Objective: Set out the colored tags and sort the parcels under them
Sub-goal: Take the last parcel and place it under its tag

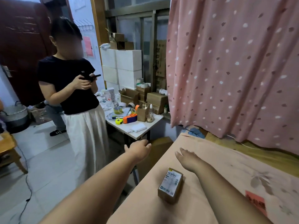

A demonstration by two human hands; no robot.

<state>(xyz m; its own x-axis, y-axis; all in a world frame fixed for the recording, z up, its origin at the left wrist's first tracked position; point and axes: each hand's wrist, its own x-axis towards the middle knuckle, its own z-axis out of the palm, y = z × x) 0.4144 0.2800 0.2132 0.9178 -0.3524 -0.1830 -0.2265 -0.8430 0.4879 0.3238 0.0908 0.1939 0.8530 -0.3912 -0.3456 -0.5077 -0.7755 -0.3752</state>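
Pink dotted curtain (234,65) fills the far right, hanging over the bed (218,159) whose peach sheet I'm working on. Left of it, another person (69,88) stands on the tiled floor by a cluttered white table (139,131). A big cardboard box (159,147) sits on the floor against the bed's left edge. My left hand (139,149) reaches out above that box, fingers loose, holding nothing. My right hand (186,159) hovers flat and empty over the sheet. One small brown parcel (170,185) lies near me between my forearms; it looks light and stiff, best pinched across its long sides. A red tag (256,202) lies near right.
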